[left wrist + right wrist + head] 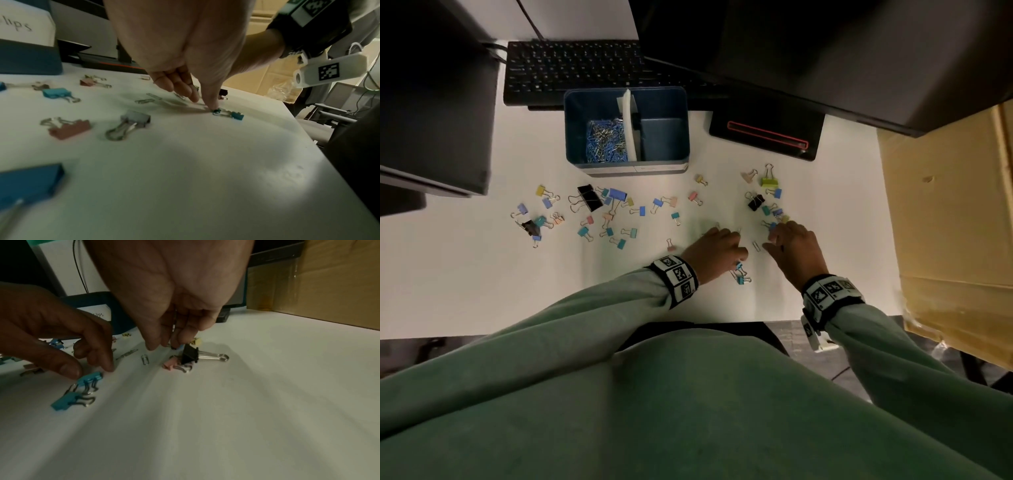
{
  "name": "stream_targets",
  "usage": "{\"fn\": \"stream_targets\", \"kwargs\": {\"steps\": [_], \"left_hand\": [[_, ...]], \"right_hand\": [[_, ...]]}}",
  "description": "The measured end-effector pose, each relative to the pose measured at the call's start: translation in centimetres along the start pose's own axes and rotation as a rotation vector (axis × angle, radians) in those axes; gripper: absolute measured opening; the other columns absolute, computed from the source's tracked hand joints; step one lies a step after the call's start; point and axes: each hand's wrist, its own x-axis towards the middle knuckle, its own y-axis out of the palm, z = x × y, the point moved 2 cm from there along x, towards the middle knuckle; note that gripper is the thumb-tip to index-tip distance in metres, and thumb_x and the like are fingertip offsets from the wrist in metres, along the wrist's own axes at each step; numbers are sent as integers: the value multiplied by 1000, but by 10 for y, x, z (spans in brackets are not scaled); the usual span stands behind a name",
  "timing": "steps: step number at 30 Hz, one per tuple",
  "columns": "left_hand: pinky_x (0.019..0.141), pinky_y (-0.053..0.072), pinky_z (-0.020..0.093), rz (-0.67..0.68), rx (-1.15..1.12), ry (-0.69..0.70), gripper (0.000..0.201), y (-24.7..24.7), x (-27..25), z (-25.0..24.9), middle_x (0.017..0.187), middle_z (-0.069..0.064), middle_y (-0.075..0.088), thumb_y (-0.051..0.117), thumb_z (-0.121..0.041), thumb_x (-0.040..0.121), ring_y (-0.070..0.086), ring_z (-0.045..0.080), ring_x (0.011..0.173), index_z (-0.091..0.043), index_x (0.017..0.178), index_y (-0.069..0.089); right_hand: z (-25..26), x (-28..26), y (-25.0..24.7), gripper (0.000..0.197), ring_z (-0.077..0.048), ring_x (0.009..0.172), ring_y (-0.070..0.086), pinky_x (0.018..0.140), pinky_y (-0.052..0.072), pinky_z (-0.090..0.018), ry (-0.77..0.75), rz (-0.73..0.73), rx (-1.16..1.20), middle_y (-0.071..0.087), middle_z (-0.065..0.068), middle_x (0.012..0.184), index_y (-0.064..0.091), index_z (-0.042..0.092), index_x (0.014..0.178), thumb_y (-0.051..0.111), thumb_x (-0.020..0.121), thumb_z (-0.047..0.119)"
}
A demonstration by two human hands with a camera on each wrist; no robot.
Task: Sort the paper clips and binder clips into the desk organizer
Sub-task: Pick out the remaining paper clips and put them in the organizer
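Observation:
The blue desk organizer stands at the back; its left compartment holds paper clips, its right one looks bare. Coloured binder clips lie scattered across the white desk. My left hand rests its curled fingertips on the desk, thumb touching a teal binder clip that lies beside a second one. A loose paper clip lies between my hands. My right hand bunches its fingertips down over a small blue clip, next to a black binder clip and a pink one.
A black keyboard sits behind the organizer and a black device with a red outline to its right. A cardboard box borders the desk's right edge. Dark monitors overhang the left and the back right.

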Motion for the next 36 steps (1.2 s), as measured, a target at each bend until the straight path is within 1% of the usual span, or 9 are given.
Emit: {"fn": "stream_targets", "kwargs": {"steps": [3,7,11,15,20,26,30,32,36], "left_hand": [[82,43,37,35,3,-8,12,1,2,-2,98,10,58,61,-18,88,56,26,90,-9,97,61],[72,43,35,36,-8,-29,5,0,-2,-2,88,9,58,62,-12,84,57,26,80,-11,86,59],[77,44,36,39,-6,-66,19,3,-1,4,95,8,60,60,-11,84,57,25,86,-15,103,58],[81,41,33,52,7,-113,20,-4,-9,21,101,6,58,55,-13,90,55,23,90,-17,110,56],[75,43,34,-8,12,-214,9,-13,-34,44,89,5,58,60,-16,87,54,23,81,-16,96,58],[71,49,40,-98,3,-151,25,-9,-63,54,88,9,58,72,-4,75,56,28,81,-15,97,67],[74,48,41,-169,-47,-194,30,-16,-65,56,93,11,59,73,-3,73,57,31,85,-12,101,70],[77,45,39,-194,-47,-213,34,-19,-57,56,95,11,58,70,-5,75,56,30,88,-14,109,68],[76,45,37,-196,-4,-216,33,-20,-37,46,96,9,57,65,-9,80,55,28,87,-18,112,65]], "right_hand": [[-2,-7,0,22,-34,79,58,71,46,-38,-10,4,-13,62,-10,85,67,9,84,81,73,23],[10,-8,6,23,-31,91,56,80,44,-38,-6,31,-95,62,-8,98,69,13,90,79,76,27],[29,-1,11,9,-31,89,60,76,48,-39,-96,20,-104,63,-7,93,69,13,83,76,79,17],[22,7,5,8,-23,92,57,80,37,-30,-20,-60,17,63,-3,98,64,15,90,66,88,23],[-5,12,-7,11,-26,88,58,80,39,-35,84,-112,63,63,-6,96,64,15,95,65,88,23],[9,-2,5,18,-31,93,59,82,45,-40,-52,-16,-121,62,-10,104,68,11,93,75,80,21],[26,-2,13,8,-29,95,59,81,44,-36,-147,6,-84,64,-7,101,69,13,93,66,88,18],[26,0,9,10,-24,95,58,83,40,-33,-89,-49,-20,64,-4,101,66,14,96,64,89,21],[-6,14,-2,26,-26,93,58,83,45,-35,291,-208,213,60,-9,106,60,13,107,68,86,25]]}}
